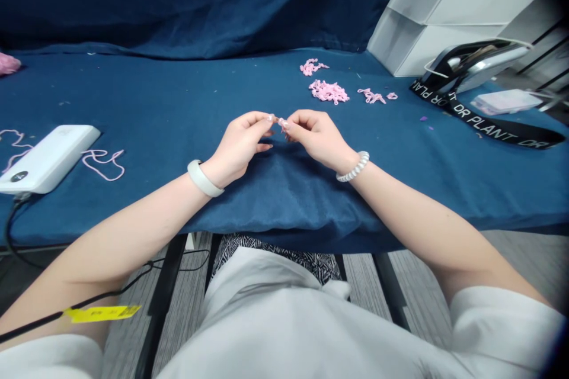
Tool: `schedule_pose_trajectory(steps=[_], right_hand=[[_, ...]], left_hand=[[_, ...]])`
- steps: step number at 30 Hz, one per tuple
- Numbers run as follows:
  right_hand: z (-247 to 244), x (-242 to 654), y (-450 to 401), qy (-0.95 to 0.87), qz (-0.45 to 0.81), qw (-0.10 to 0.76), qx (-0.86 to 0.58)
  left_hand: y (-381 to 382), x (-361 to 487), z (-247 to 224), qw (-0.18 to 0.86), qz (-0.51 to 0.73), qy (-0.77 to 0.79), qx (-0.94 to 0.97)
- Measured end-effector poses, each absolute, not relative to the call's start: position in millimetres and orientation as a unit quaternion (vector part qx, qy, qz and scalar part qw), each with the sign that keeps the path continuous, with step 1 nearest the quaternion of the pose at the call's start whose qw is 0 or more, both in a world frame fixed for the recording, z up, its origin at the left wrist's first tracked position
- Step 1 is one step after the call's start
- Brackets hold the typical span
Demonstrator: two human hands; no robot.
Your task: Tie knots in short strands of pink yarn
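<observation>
The left hand [237, 148] and right hand [317, 139] pinch closed, fingertips meeting on a tiny pink yarn piece [281, 122], with a heap of pink yarn bits [328, 92] at one o'clock, nearer the right hand.

You held your left hand [240, 148] and right hand [317, 139] close together, fingertips [271, 118] pinched and meeting, wrists [344, 157] bent, left forearm [133, 225] and right forearm [413, 219] angled inward.
</observation>
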State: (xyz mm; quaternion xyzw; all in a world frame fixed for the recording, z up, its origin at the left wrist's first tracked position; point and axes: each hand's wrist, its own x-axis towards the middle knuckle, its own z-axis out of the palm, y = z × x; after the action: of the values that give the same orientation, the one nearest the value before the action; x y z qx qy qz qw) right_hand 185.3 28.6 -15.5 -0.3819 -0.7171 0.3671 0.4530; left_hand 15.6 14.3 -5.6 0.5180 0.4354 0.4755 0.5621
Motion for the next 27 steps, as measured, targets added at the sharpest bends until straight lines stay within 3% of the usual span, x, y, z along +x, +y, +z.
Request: schedule_pose_trajectory(steps=[11,20,22,27], right_hand=[[-18,187,33,-0.63,0.412,0.496,-0.433],[-20,201,50,-0.621,0.4,0.459,-0.494],[-23,207,56,-0.635,0.377,0.456,-0.497],[-34,226,81,-0.702,0.25,0.419,-0.519]], left_hand=[[14,15,-3,0.594,0.443,0.44,0.507],[12,15,0,0.506,0.412,0.465,0.599],[8,16,-3,0.437,0.387,0.447,0.678],[-6,21,-22,0.125,0.264,0.389,0.874]])
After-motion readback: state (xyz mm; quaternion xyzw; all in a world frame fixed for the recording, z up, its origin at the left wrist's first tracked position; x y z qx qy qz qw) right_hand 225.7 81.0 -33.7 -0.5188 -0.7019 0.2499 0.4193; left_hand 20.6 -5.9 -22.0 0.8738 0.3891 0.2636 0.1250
